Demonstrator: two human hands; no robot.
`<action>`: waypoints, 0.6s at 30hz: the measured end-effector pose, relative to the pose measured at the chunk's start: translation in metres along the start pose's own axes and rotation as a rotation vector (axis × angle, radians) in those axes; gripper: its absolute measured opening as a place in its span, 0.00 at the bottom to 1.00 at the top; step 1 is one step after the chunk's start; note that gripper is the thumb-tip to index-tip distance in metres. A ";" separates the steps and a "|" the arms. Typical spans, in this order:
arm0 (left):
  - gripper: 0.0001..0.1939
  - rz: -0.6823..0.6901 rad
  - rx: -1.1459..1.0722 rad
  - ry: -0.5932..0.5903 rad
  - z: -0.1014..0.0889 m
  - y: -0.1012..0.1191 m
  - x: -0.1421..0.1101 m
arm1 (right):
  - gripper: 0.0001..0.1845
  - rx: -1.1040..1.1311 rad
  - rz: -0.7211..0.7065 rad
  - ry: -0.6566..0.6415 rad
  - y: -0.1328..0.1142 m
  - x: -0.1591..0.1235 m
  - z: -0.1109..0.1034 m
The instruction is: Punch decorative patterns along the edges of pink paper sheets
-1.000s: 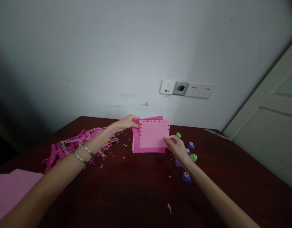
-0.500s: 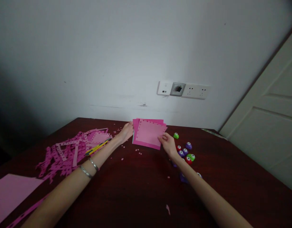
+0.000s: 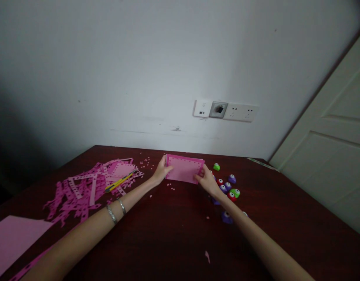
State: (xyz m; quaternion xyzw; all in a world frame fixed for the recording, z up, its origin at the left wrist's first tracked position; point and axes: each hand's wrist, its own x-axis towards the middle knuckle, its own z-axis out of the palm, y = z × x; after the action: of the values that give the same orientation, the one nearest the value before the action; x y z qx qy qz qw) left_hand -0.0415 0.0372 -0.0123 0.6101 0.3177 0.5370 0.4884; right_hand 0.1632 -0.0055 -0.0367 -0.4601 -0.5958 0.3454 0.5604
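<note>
A stack of pink paper sheets (image 3: pixel 184 170) is held up near the back of the table, tilted. Its front sheet is light pink with small punched shapes along its edges, and darker pink paper shows around it. My left hand (image 3: pixel 162 170) grips the left edge, thumb across the front. At the right edge my right hand (image 3: pixel 205 180) pinches the stack between thumb and fingers. Several small craft punches (image 3: pixel 227 186) in purple, red and green lie beside my right hand. A yellow utility knife (image 3: pixel 119 182) rests left of my left forearm.
A heap of punched pink paper strips (image 3: pixel 77 187) covers the left of the dark red table (image 3: pixel 162 242). A larger light pink sheet (image 3: pixel 16 242) lies at the front left. Tiny paper bits are scattered about. Behind stands a wall with sockets (image 3: pixel 240 112).
The fanned sheets have come closer together, lower and tilted back. My left hand has moved right and forward onto the front of the stack, its thumb now showing.
</note>
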 end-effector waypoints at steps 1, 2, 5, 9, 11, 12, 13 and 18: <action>0.19 -0.011 0.011 -0.008 0.001 -0.001 -0.001 | 0.23 -0.005 0.000 0.003 0.000 -0.001 0.001; 0.17 -0.022 0.031 -0.013 0.002 -0.003 -0.002 | 0.23 -0.012 -0.001 0.010 0.000 -0.001 0.002; 0.15 -0.041 0.120 -0.028 0.006 -0.004 0.003 | 0.19 -0.025 -0.008 0.054 -0.002 -0.002 0.003; 0.18 0.204 0.317 0.164 0.019 0.015 -0.005 | 0.14 0.009 -0.008 0.119 -0.017 0.002 -0.009; 0.17 0.480 0.483 0.164 0.032 0.031 -0.033 | 0.13 0.036 -0.010 0.179 -0.028 0.005 -0.022; 0.16 0.595 0.550 0.007 0.040 0.038 -0.054 | 0.14 0.055 -0.011 0.203 -0.033 0.007 -0.029; 0.17 0.667 0.605 -0.205 0.048 0.045 -0.077 | 0.15 0.076 -0.013 0.232 -0.038 0.008 -0.036; 0.26 0.644 0.706 -1.137 0.078 0.047 -0.173 | 0.16 0.182 -0.020 0.333 -0.061 0.005 -0.061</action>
State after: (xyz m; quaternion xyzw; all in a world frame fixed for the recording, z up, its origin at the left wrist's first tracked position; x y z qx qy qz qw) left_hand -0.0110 -0.1559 -0.0238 0.9776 -0.0252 0.1208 0.1707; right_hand 0.2134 -0.0278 0.0293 -0.4523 -0.4656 0.3115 0.6939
